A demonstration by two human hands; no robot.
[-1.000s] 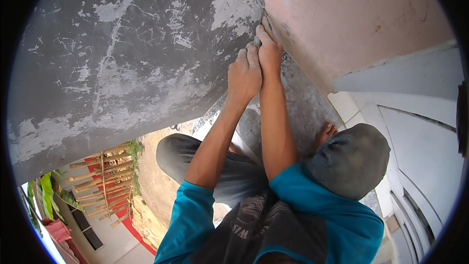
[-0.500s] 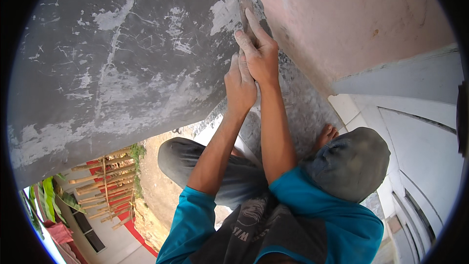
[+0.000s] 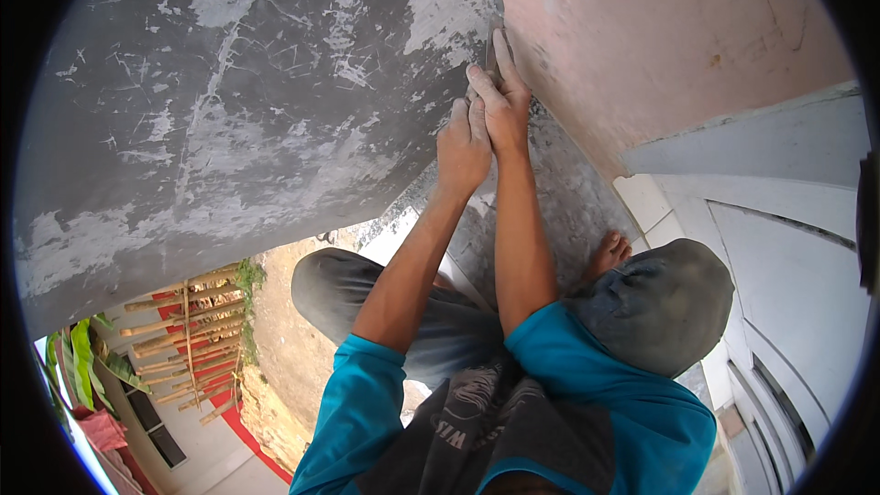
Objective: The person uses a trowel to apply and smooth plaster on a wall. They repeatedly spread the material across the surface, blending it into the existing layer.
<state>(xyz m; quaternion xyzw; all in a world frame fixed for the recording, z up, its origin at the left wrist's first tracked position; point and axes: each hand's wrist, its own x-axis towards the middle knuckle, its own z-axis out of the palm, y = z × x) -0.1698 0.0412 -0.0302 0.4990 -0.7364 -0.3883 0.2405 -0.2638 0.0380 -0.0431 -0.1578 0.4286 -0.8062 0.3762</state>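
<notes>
Both hands are together on a narrow, dusty, flat tool [image 3: 491, 62], pressed to the right edge of a grey, patchy wall [image 3: 302, 101]. My right hand [image 3: 506, 112] is ahead, closed around the tool with its index finger laid forward along it. Just behind and to the left, my left hand [image 3: 464, 148] is closed at the tool's near end, touching the right hand. Fingers cover most of the tool, so its exact kind cannot be made out. Pale dust coats the fingertips.
A pinkish wall [image 3: 669, 46] meets the grey one at a corner to my right. Below lies a dusty grey floor ledge [image 3: 577, 179], with my bare foot [image 3: 610, 255] on it. White panels [image 3: 779, 266] stand at the right. Down left are wooden poles [image 3: 197, 335] and lower ground [image 3: 298, 302].
Both hands have moved right and slightly down toward me, closer to the corner. The tool's rounded far end, visible before on the pale patch, is now mostly hidden by the fingers.
</notes>
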